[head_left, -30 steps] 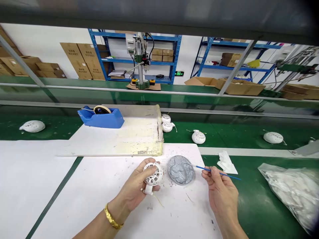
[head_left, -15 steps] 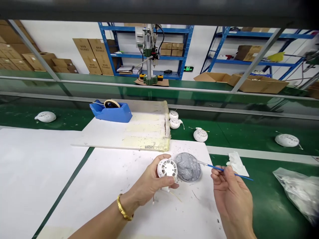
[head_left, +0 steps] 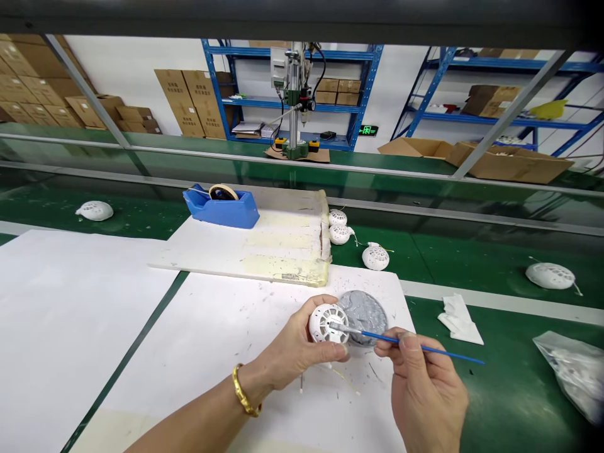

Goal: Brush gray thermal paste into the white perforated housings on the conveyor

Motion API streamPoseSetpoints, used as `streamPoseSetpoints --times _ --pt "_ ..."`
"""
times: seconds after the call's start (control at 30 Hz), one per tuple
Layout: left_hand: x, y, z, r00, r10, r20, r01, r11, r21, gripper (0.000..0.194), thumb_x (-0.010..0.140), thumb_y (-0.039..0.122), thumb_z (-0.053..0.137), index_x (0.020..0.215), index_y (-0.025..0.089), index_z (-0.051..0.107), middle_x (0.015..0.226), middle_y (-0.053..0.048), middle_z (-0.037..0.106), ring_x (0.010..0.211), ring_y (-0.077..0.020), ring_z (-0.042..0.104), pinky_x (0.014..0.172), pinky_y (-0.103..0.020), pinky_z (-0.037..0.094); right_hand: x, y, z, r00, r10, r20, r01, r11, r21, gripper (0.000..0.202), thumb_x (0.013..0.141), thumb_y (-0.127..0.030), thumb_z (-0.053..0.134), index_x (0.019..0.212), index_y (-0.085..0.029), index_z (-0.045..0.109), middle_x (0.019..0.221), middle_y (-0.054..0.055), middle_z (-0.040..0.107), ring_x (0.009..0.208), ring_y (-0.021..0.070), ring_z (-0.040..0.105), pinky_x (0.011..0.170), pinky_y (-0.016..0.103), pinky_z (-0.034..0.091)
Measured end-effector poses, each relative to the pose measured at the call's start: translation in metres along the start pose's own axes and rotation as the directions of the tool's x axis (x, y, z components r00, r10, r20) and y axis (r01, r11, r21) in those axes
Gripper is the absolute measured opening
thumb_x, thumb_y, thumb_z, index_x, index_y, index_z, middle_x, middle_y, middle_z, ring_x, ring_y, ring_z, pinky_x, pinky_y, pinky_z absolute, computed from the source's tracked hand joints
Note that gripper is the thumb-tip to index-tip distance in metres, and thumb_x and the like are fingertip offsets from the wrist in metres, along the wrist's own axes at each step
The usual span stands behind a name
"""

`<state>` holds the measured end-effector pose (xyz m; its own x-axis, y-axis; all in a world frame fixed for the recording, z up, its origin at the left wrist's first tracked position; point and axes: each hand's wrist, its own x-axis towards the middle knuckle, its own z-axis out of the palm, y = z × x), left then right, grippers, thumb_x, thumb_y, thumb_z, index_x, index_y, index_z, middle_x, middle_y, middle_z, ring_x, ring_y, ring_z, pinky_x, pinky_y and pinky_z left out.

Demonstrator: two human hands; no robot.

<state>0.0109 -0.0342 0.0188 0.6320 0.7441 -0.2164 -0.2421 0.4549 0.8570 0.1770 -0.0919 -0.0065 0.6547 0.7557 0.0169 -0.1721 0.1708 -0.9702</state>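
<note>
My left hand [head_left: 295, 349] grips a small round white perforated plastic shell [head_left: 326, 322], its open inside turned toward me, above a white sheet [head_left: 212, 352]. My right hand [head_left: 422, 387] pinches a thin blue-handled brush [head_left: 425, 348]; the brush tip touches the centre of the shell. Just behind the shell lies a round dish of grey paste [head_left: 364, 308]. A gold bracelet [head_left: 244, 391] circles my left wrist.
A blue tape dispenser [head_left: 221, 206] sits on a yellowed foam board [head_left: 264, 245]. Several more white shells [head_left: 375, 257] lie on the green belt [head_left: 472, 251]. A crumpled white tissue [head_left: 460, 311] and a clear plastic bag [head_left: 573, 371] lie at right. Shelves with cardboard boxes stand behind.
My right hand drew the brush from the grey paste dish leftward onto the shell. My left hand turned the shell and held it closer to the dish.
</note>
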Motion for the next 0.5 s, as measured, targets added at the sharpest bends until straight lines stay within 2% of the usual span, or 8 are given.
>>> streamPoseSetpoints --times 0.1,0.2,0.33,0.4,0.5 --pt "0.000 -0.002 0.000 1.000 0.000 -0.001 0.000 1.000 -0.004 0.060 0.070 0.016 0.075 0.120 0.022 0.043 0.096 -0.004 0.055 0.084 -0.0152 0.055 0.085 -0.040 0.049 -0.001 0.003 -0.002 0.999 -0.041 0.001 0.041 0.997 -0.062 0.027 0.077 -0.040 0.069 0.081 -0.015 0.060 0.080 0.006 0.067 0.060 0.0170 0.064 0.062 0.034 0.053" --pt "-0.001 -0.002 -0.001 1.000 0.000 -0.005 0.000 1.000 0.009 0.059 0.070 0.016 0.074 0.120 0.022 0.043 0.097 -0.004 0.056 0.086 -0.0160 0.055 0.085 -0.039 0.048 -0.001 0.001 -0.004 0.986 -0.158 0.051 0.164 0.974 -0.158 0.019 0.080 -0.034 0.066 0.083 -0.016 0.061 0.080 0.006 0.067 0.063 0.0166 0.064 0.064 0.033 0.054" --pt "-0.001 -0.002 -0.001 1.000 0.001 -0.023 0.001 0.998 0.061 0.057 0.070 0.017 0.074 0.118 0.023 0.045 0.096 -0.004 0.056 0.086 -0.0157 0.055 0.084 -0.038 0.049 0.000 -0.013 -0.002 0.922 -0.346 0.175 0.382 0.887 -0.258 0.009 0.082 -0.027 0.063 0.081 -0.017 0.062 0.077 0.004 0.066 0.064 0.0160 0.063 0.062 0.031 0.054" --pt "-0.001 -0.002 -0.002 1.000 0.002 -0.026 0.000 0.997 0.078 0.056 0.070 0.017 0.074 0.118 0.023 0.045 0.096 -0.004 0.056 0.085 -0.0156 0.055 0.084 -0.038 0.049 0.000 -0.023 0.001 0.904 -0.378 0.198 0.423 0.854 -0.302 0.009 0.082 -0.026 0.063 0.079 -0.018 0.063 0.076 0.004 0.066 0.065 0.0164 0.063 0.060 0.030 0.054" --pt "-0.001 -0.002 -0.002 1.000 0.006 -0.021 -0.005 0.998 0.067 0.056 0.070 0.017 0.074 0.118 0.023 0.045 0.097 -0.004 0.055 0.086 -0.0159 0.055 0.085 -0.039 0.049 -0.002 -0.034 0.006 0.904 -0.389 0.177 0.427 0.849 -0.312 0.013 0.080 -0.030 0.064 0.076 -0.018 0.064 0.073 0.004 0.065 0.066 0.0173 0.063 0.058 0.030 0.053"
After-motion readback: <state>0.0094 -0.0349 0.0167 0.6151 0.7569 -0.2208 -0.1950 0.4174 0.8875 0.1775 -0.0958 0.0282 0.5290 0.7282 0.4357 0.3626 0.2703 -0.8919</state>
